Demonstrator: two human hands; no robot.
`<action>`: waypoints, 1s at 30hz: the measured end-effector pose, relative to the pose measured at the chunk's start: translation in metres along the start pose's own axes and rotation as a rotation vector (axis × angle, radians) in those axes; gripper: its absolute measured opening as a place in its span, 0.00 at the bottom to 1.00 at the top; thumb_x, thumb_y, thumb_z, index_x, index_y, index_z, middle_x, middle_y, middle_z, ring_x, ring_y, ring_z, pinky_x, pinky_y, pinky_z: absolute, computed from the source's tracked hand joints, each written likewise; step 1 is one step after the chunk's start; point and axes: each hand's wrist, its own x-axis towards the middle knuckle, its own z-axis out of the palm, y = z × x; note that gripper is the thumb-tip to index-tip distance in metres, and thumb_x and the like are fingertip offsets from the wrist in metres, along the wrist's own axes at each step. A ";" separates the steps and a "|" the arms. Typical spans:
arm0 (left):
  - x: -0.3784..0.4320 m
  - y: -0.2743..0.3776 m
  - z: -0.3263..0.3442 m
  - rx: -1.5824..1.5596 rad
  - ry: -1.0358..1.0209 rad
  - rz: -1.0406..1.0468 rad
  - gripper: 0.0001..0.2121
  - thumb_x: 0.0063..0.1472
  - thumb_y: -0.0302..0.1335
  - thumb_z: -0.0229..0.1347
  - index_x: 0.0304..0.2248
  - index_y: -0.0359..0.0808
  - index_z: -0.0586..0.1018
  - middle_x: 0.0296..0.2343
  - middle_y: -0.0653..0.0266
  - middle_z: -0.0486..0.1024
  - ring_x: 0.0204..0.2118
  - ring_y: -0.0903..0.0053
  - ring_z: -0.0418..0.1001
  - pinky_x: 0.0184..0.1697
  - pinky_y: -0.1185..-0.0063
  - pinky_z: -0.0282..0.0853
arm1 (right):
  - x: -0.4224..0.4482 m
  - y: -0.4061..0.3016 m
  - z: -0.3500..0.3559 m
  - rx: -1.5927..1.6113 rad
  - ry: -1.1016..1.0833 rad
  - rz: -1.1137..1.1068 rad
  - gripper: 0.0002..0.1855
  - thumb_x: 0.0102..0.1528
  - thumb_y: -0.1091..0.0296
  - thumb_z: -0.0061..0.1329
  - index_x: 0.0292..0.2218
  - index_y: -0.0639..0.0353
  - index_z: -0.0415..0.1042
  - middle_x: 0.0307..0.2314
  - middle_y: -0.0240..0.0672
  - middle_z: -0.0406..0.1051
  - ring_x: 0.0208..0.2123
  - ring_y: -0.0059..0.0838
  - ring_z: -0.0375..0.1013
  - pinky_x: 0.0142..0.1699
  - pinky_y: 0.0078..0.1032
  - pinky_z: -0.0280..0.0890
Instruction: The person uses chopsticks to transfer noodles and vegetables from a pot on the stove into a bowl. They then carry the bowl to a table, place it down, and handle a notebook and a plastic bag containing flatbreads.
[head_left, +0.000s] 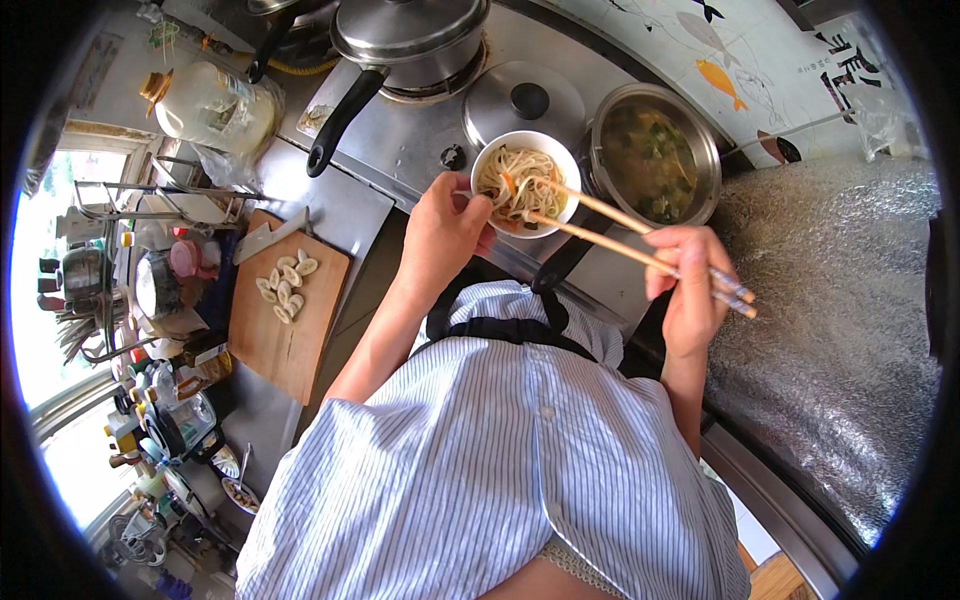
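My left hand (454, 229) grips the rim of a white bowl (574, 169) at its left side. Noodles (517, 169) with bits of orange and green fill the bowl. In my right hand (690, 281) is a pair of wooden chopsticks (607, 240) with patterned ends, their tips among the noodles. Right of the bowl stands an uncovered steel pot (714, 161) of brothy soup (649, 165) with green pieces in it. Just beyond the bowl lies a steel lid (487, 97) with a black knob.
A lidded saucepan (420, 56) stands on a burner, its black handle pointing toward me. To the left, a cutting board (277, 360) holds sliced pale pieces (285, 285) and a cleaver (262, 244). A large jar (217, 105) and a crowded wire rack (112, 277) stand further left. Foil-like sheeting (817, 322) covers the right side.
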 end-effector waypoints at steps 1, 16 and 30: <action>0.000 0.000 0.000 -0.005 0.007 0.003 0.13 0.55 0.25 0.49 0.39 0.24 0.69 0.20 0.59 0.75 0.18 0.80 0.73 0.21 0.82 0.70 | 0.004 -0.003 -0.002 0.006 0.052 0.035 0.20 0.63 0.58 0.34 0.30 0.67 0.70 0.12 0.26 0.62 0.14 0.13 0.59 0.20 0.13 0.50; -0.014 0.006 -0.002 0.060 0.031 0.057 0.13 0.55 0.25 0.49 0.38 0.25 0.69 0.18 0.61 0.74 0.19 0.81 0.73 0.22 0.82 0.70 | 0.003 0.061 0.022 0.500 0.288 0.382 0.25 0.63 0.50 0.30 0.36 0.65 0.67 0.17 0.40 0.69 0.20 0.29 0.69 0.28 0.22 0.60; -0.006 0.004 -0.005 -0.011 -0.017 0.004 0.14 0.56 0.25 0.48 0.39 0.24 0.69 0.20 0.59 0.75 0.19 0.80 0.73 0.22 0.82 0.71 | 0.006 -0.009 0.014 -0.034 0.138 0.118 0.20 0.63 0.58 0.31 0.30 0.64 0.68 0.13 0.32 0.67 0.14 0.17 0.63 0.21 0.14 0.53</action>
